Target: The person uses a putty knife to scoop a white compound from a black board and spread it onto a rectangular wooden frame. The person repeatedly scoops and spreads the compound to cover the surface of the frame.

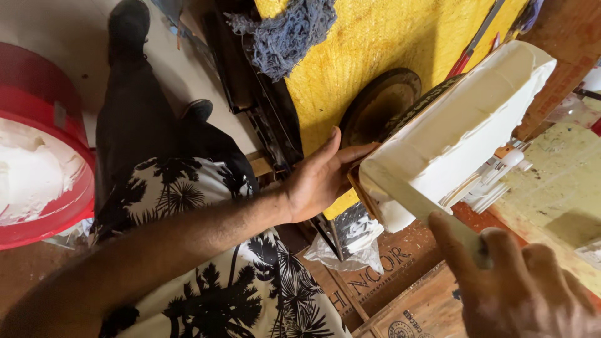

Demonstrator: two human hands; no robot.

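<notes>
Head view: the left hand (322, 178) is wrapped around the near end of a white plaster block (454, 131), thumb on top and fingers hidden beneath, apparently steadying it at a tilt over the workbench so its face can be worked. The right hand (523, 291) is closed around a flat blade (416, 203), forefinger stretched along it; the blade lies against the block's lower near edge, a position consistent with scraping or trimming. The block extends up and right over a yellow mat (375, 44), with a dark round disc (379, 103) just behind it. A red tub (47, 131) of white paste sits well apart at the left. The blade's handle is covered by the hand, the right wrist is cut off by the frame, and the small white items (501, 172) beneath the block cannot be identified.
</notes>
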